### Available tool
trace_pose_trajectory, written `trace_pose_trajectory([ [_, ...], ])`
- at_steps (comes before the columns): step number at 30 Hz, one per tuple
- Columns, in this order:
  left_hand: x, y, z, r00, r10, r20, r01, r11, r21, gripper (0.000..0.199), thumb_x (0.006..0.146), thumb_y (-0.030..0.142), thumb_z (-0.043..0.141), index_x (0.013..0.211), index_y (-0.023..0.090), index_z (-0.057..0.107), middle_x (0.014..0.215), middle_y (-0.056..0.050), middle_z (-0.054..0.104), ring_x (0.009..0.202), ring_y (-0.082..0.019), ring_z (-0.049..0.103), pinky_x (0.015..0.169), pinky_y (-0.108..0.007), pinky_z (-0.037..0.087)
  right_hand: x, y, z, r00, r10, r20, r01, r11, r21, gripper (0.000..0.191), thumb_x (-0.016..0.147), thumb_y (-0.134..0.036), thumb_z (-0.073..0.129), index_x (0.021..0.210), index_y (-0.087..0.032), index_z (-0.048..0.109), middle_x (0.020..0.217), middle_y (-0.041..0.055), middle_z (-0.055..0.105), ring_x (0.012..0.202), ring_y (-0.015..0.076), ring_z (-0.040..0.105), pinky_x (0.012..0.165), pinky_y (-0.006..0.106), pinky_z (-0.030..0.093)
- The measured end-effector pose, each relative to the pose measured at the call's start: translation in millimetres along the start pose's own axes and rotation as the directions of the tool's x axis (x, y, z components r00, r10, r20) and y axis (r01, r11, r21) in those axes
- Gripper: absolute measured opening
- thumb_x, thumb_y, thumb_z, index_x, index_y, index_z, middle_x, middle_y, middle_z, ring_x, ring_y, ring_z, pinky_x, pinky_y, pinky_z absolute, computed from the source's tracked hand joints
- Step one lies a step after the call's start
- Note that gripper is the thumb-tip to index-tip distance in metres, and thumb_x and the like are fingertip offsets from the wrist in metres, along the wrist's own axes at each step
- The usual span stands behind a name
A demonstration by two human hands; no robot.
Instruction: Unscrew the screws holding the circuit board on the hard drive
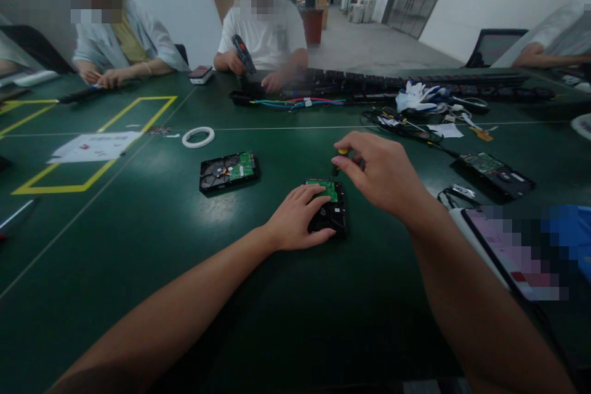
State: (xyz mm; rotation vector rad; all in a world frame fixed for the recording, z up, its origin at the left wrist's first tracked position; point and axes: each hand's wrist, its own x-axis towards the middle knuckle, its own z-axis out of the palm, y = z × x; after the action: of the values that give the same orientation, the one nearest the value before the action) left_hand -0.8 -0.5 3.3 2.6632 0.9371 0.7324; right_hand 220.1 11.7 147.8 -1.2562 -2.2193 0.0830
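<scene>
A black hard drive (339,221) with a green circuit board lies on the table, partly hidden under my left hand (295,215). That hand is spread over the drive's left side, thumb near its front edge and fingertips across the board. My right hand (381,169) is closed in a pinch around a small screwdriver (335,166) with a yellow and dark handle. It points down at the board's far edge; whether its tip touches a screw cannot be made out. A second hard drive (228,172) lies to the left, board side up.
A third drive (494,175) lies right, near a tablet-like device (508,252). White gloves (420,97), cables (392,124) and long black harnesses (415,83) lie further back. A white tape ring (198,137) and paper (92,146) are left. Opposite, a person holds a power screwdriver (243,54).
</scene>
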Motion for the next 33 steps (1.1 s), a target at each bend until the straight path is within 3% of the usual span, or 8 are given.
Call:
trace_pose_trajectory([
  [24,0.2,0.4,0.4,1.000,-0.005,0.002,0.005,1.000,0.001,0.073,0.096,0.066,0.071,0.153,0.024,0.055,0.160,-0.018,0.053,0.153,-0.041,0.049,0.129,-0.065,0.040,0.2,1.4,1.3,0.998,0.038,-0.045,-0.042,0.996,-0.076,0.007,0.102,-0.030,0.067,0.102,-0.023,0.068,0.104,0.0102,0.074,0.087,0.0263,0.065,0.081,0.040,0.045],
  [27,0.0,0.1,0.5,1.000,-0.003,0.004,0.003,1.000,0.005,0.074,0.096,0.066,0.071,0.153,0.021,0.055,0.159,-0.019,0.053,0.152,-0.040,0.049,0.130,-0.063,0.040,0.5,0.8,0.9,0.999,0.027,-0.029,-0.028,0.999,-0.042,0.007,0.101,-0.025,0.067,0.107,-0.022,0.070,0.109,0.0110,0.076,0.094,0.0277,0.069,0.084,0.040,0.048],
  [33,-0.1,0.0,1.6,1.000,0.001,-0.002,-0.001,1.000,0.015,0.074,0.096,0.066,0.071,0.152,0.021,0.055,0.159,-0.019,0.054,0.152,-0.040,0.050,0.130,-0.063,0.040,0.3,0.9,1.8,1.000,-0.016,0.017,0.016,1.000,0.015,0.026,0.100,-0.015,0.060,0.121,-0.021,0.074,0.124,0.0118,0.080,0.114,0.0322,0.074,0.101,0.047,0.054],
])
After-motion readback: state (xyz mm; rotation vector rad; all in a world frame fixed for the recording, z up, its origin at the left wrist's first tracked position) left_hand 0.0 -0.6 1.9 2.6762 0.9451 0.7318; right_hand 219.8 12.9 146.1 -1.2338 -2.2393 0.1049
